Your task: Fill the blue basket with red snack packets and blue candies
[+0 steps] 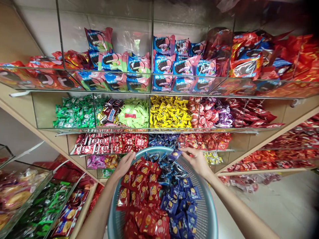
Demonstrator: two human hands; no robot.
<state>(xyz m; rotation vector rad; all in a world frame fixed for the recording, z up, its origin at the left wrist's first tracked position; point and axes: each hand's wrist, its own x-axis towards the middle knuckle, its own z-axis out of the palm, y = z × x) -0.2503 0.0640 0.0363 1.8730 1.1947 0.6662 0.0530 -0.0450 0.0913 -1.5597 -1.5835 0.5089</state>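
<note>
A round teal plastic basket (pixel 213 209) is in front of me, its far rim close to the lower shelves. In it lie red candy packets (pixel 139 179), dark blue packets (pixel 183 200) and black-and-blue wrapped candies (pixel 171 169). My left hand (pixel 125 164) is closed on the basket's upper left rim. At the upper right rim, my right hand (pixel 195 161) pinches a small purple-blue candy packet (pixel 175 154) between thumb and fingers, just over the candies. Behind the rim, similar purple-blue candies (pixel 163 139) fill a shelf compartment.
Glass-fronted shelves hold cookie packs (pixel 163 63), yellow candies (pixel 170 111), green candies (pixel 74 111) and red-white packets (pixel 93 143). Clear glass dividers and front panels edge each compartment. Slanted display bins (pixel 47 202) stand at lower left; pale floor (pixel 281 205) shows at right.
</note>
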